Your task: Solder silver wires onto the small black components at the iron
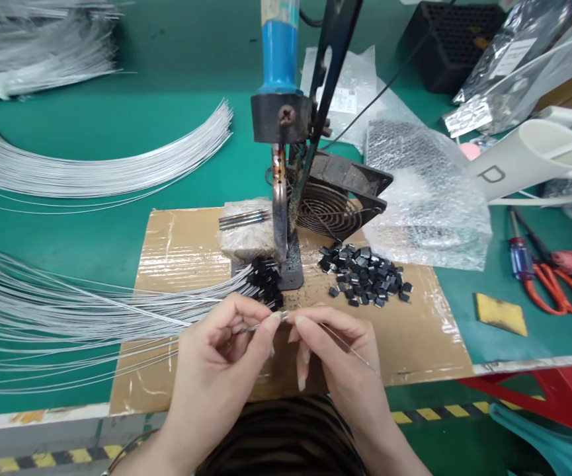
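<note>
My left hand (223,357) is closed, its thumb and forefinger pinching a grey wire (250,327). At the fingertips of both hands, in front of the soldering iron's foot, is a small silver connector (284,316), partly covered by the fingers. My right hand (338,350) pinches the connector's right side, and a thin wire (352,350) trails back across that hand. Just behind the hands stands a soldering iron (280,56) with a blue handle, clamped upright, tip down. A bundle of grey wires (92,311) with black ends (266,281) lies at left.
Loose black connectors (365,274) are heaped on the cardboard (176,244), right of the stand. Behind them sits a fan (340,195). Another wire bundle (117,175) lies farther back. A mug (528,162), orange-handled scissors (558,287), a screwdriver (520,254) and a yellow sponge (500,314) are at right.
</note>
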{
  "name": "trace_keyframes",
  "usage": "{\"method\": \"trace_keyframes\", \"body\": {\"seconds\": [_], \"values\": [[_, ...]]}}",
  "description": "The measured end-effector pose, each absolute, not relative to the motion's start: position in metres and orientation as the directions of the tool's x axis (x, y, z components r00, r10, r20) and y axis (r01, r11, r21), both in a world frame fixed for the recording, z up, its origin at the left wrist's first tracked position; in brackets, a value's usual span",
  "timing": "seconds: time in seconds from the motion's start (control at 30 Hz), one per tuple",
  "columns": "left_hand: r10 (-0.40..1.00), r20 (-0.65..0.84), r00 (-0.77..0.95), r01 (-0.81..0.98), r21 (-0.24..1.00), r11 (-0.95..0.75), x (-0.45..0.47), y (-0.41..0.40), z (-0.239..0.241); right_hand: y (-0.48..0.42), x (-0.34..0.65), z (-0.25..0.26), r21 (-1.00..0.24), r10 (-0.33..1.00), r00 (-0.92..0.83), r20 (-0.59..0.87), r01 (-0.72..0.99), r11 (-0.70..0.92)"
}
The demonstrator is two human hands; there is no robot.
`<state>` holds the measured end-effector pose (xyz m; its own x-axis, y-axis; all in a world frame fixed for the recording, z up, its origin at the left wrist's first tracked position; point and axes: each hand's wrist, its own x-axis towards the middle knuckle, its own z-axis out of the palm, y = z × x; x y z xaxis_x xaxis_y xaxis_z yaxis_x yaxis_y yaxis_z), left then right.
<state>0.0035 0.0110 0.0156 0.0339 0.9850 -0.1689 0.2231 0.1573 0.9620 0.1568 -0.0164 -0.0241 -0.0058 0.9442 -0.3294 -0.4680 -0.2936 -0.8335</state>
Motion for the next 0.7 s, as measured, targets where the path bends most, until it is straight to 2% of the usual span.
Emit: {"method": "trace_keyframes", "body": {"seconds": [0.23,0.7], "values": [[0.997,-0.078,0.009,0.371,0.926,0.069,-0.001,0.001,0.007,-0.013,0.152,-0.018,-0.793,0.920,-0.031,-0.391,-0.497,-0.354],[0.999,-0.021,0.027,0.423,0.906,0.008,0.000,-0.001,0.005,-0.014,0.151,-0.022,-0.724,0.914,-0.067,-0.401,-0.589,-0.361]]}}
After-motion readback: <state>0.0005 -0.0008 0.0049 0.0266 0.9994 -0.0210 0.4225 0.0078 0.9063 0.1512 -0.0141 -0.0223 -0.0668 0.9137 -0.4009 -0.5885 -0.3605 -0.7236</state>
